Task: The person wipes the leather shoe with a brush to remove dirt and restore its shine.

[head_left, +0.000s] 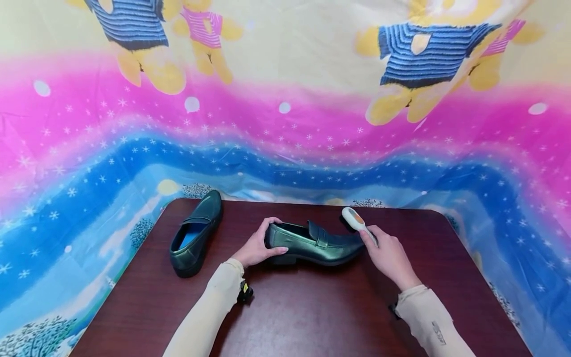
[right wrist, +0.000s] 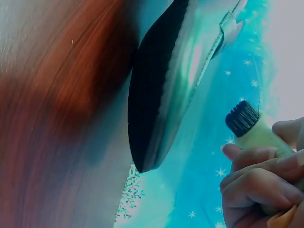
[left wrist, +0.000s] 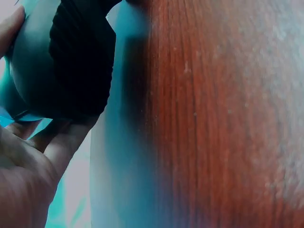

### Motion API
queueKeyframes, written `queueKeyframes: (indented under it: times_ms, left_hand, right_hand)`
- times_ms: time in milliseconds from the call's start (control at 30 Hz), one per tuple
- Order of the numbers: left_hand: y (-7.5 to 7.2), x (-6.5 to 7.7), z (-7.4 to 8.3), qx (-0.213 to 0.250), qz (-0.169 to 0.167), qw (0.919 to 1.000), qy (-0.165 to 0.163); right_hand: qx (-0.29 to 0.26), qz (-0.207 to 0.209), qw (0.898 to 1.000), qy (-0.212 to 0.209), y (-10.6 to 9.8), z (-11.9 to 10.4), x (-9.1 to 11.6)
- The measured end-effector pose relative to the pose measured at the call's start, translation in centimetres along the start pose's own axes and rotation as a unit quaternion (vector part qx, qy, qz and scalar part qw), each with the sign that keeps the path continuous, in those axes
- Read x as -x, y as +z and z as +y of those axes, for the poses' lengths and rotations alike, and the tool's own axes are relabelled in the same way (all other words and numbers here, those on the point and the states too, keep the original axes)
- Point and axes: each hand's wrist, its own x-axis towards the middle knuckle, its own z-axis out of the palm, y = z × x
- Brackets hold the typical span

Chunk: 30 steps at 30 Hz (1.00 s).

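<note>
My left hand [head_left: 260, 245] grips a dark, glossy loafer [head_left: 321, 244] around its heel, thumb along the near side. The shoe's toe points right, and its dark sole shows in both wrist views. In my right hand [head_left: 389, 255] is a pale-handled shoe brush [head_left: 354, 218], held just past the toe. Its short black bristles [right wrist: 242, 118] are apart from the leather in the right wrist view. Fingers of the right hand [right wrist: 259, 185] curl round the handle there. A matching loafer [head_left: 196, 238] with a blue insole stands on the left of the table.
The dark red-brown wooden table [head_left: 285, 317] has rounded far corners. Behind it and along its sides hangs a printed cloth [head_left: 285, 134] with bears and snowflakes, close to the table's edges.
</note>
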Motion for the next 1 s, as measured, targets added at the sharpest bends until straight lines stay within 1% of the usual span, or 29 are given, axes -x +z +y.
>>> queueKeyframes:
  times_ms: [167, 333, 433, 567, 700, 833, 1000]
  left_hand:
    - [-0.2, -0.1, 0.1, -0.017, -0.011, 0.9994, 0.028]
    - [0.0, -0.1, 0.3, -0.033, -0.022, 0.9985, 0.037]
    - [0.1, -0.2, 0.3, -0.046, -0.027, 0.9980, 0.033]
    - [0.5, -0.3, 0.2, -0.066, -0.027, 0.9971, 0.026]
    - [0.7, -0.5, 0.1, -0.079, -0.021, 0.9963, 0.027]
    - [0.8, -0.5, 0.0, -0.083, -0.017, 0.9961, 0.025]
    - [0.9, -0.2, 0.0, -0.090, -0.023, 0.9956, 0.004]
  right_hand:
    - [-0.014, -0.009, 1.000, -0.003, 0.1, -0.1, 0.4]
    - [-0.010, -0.010, 1.000, -0.001, 0.8, 0.3, 0.8]
    - [-0.007, -0.027, 1.000, 0.011, 1.5, 0.7, 1.1]
    - [-0.014, -0.059, 0.997, 0.039, 2.6, 1.0, 1.6]
    - [-0.020, -0.074, 0.995, 0.057, 3.4, 1.1, 2.0]
    - [-0.022, -0.087, 0.994, 0.056, 4.1, 0.5, 2.2]
    - [-0.055, -0.104, 0.991, 0.061, 5.2, -0.7, 3.1]
